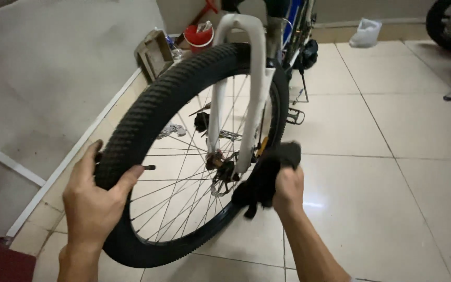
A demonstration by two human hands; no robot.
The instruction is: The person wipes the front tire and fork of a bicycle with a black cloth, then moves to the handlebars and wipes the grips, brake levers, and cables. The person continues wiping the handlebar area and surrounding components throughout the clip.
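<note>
Two hands work on a bike wheel. On the left side lies a grey wall, with a white strip along the tiled floor [392,130]. The left hand [92,201] grips the black knobby tyre [147,112], with its thumb and fingers wrapped around the rubber. The tyre sits on a wheel with thin silver spokes [178,177]. A white fork [254,89] holds the wheel upright in the middle. Just right of the fork, the right hand [288,189] squeezes a black cloth [267,175], its fingers closed tight on it, near the hub. Far behind stand a red bucket [199,35] and a white bag [365,32].
</note>
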